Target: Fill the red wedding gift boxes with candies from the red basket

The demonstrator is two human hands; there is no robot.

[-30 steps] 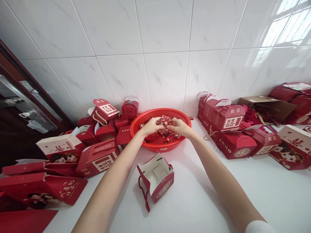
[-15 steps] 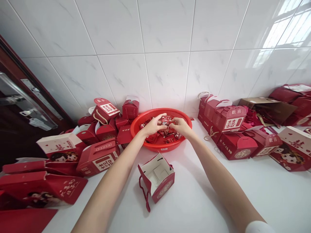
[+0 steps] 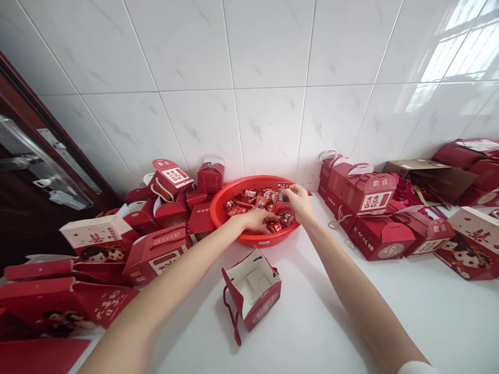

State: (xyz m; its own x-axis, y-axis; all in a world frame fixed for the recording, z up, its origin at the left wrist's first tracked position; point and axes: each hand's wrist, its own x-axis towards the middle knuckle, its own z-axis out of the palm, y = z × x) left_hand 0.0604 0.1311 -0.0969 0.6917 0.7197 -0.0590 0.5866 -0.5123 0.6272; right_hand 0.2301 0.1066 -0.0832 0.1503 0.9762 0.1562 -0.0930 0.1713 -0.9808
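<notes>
One red basket (image 3: pixel 255 240), round, standing near the tiled wall (image 3: pixel 268 119), filled with wrapped sweets (image 3: pixel 260 201). One open box (image 3: pixel 265 307), red with pale lining, empty, just in front of the basket; its cord handle (image 3: pixel 235 324) lies on its left side. White table (image 3: pixel 312 311): bare strip between the open box and the right forearm. Left-hand boxes (image 3: pixel 158 252) crowd close to the basket's left rim; right-hand boxes (image 3: pixel 382 239) stand apart from it. Left hand (image 3: pixel 258 220): reaching over the basket's front rim, palm down, fingers bent into the sweets; grip cannot be told. Right hand (image 3: pixel 298 202): over the right rim, fingers bent inward, tips at the sweets; whether one is pinched cannot be told.
</notes>
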